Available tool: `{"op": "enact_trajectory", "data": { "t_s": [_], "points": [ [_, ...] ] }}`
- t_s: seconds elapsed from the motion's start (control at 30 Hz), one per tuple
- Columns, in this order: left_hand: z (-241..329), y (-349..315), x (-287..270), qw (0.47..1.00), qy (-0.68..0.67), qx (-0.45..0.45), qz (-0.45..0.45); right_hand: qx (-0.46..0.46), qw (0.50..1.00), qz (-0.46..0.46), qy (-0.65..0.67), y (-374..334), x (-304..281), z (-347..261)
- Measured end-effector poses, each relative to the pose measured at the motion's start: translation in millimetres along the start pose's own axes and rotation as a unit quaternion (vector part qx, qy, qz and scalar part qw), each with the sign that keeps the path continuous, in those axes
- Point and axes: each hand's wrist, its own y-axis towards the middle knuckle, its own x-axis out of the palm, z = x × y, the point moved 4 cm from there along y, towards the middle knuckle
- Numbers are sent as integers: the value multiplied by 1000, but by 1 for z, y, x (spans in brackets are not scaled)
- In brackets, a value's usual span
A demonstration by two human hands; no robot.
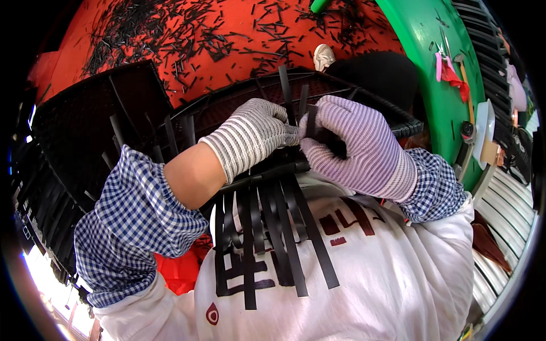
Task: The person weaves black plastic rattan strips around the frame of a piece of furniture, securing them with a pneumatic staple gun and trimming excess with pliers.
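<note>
My left hand, in a grey and white striped knit glove, has its fingers curled at the edge of a black woven frame across my lap. What its fingertips hold, if anything, is hidden. My right hand, in a purple and white striped glove, pinches a flat black strip between thumb and fingers, close beside the left fingertips. Another upright black strip sticks up between the hands. Several loose strip ends hang from the near edge over my white shirt.
Black strip offcuts litter the red floor. A dark woven panel stands at the left. On the green table at the right lie pink-handled scissors, a hammer and a red cloth. A slatted metal seat is nearer.
</note>
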Motion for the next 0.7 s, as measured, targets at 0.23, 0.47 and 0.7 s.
{"op": "enact_trajectory", "data": {
  "t_s": [0.23, 0.47, 0.7],
  "points": [
    [-14, -22, 20, 988, -146, -50, -5, 64, 997, -38, 24, -26, -11, 22],
    [-55, 0, 42, 998, -28, -1, 56, 35, 998, -51, -3, -59, 33, 44],
    [-54, 7, 49, 992, -121, 7, 43, 65, 996, 30, 57, -70, 13, 47]
  ]
}}
